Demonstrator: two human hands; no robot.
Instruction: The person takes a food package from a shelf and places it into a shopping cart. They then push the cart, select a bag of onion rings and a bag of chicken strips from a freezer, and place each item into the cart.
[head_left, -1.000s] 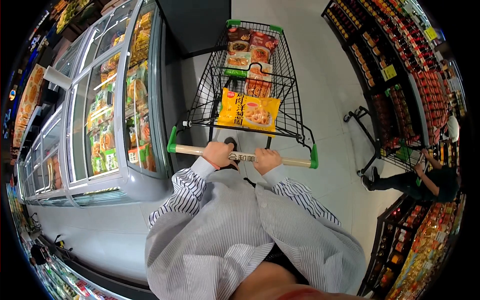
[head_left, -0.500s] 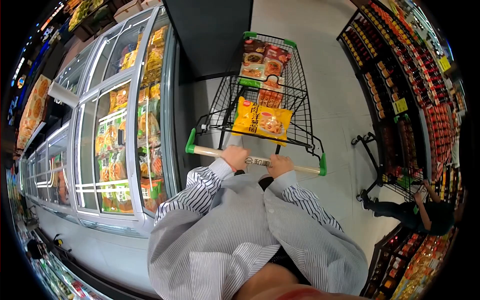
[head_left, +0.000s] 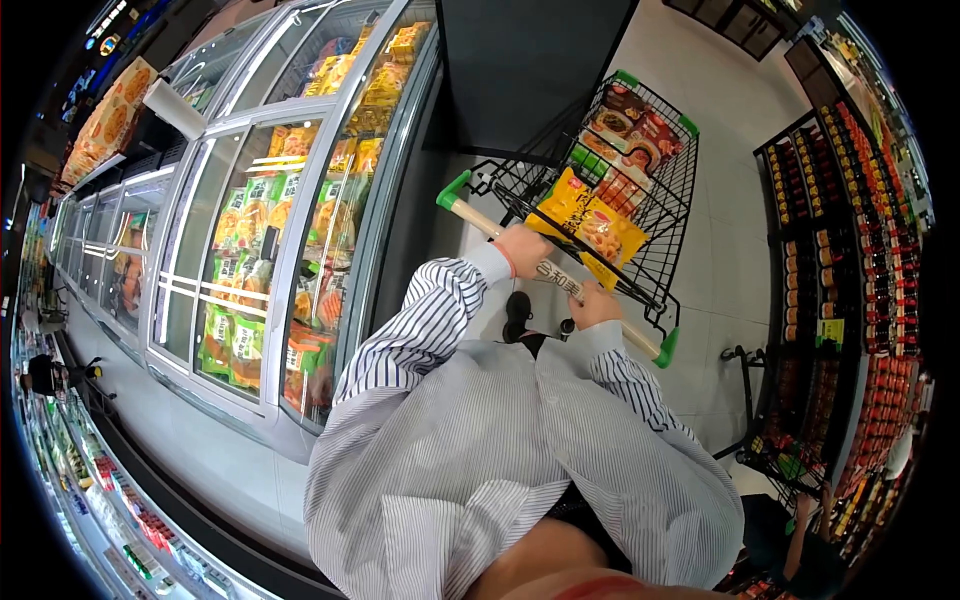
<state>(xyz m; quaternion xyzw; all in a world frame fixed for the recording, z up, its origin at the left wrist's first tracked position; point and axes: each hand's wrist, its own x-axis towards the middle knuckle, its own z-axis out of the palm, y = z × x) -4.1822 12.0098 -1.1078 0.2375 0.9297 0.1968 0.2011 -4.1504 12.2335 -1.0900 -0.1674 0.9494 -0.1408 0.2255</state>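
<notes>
My left hand (head_left: 522, 250) is wrapped round the pale handle bar of a shopping cart (head_left: 690, 165), left of the printed characters. On the other side of the print, my right hand (head_left: 595, 304) grips the same cart handle (head_left: 640, 342), which has green end caps. The handle slants down to the right. A yellow food bag (head_left: 588, 222) lies at the near end of the black wire basket. Beyond it are red-and-white packs (head_left: 622, 190), a green pack (head_left: 588, 163) and dark red packages with food pictures (head_left: 618, 118).
Glass-fronted freezers (head_left: 240, 240) full of bagged food run along the left. A dark pillar (head_left: 530, 75) stands close to the cart's left side. Shelves of bottles and jars (head_left: 830, 260) line the right. Another person (head_left: 800, 545) is at a second cart (head_left: 780, 455) at lower right.
The cart has swung to the right, its handle now tilting more steeply. Both hands have kept their grip and shifted right. The other person and cart appear lower in view.
</notes>
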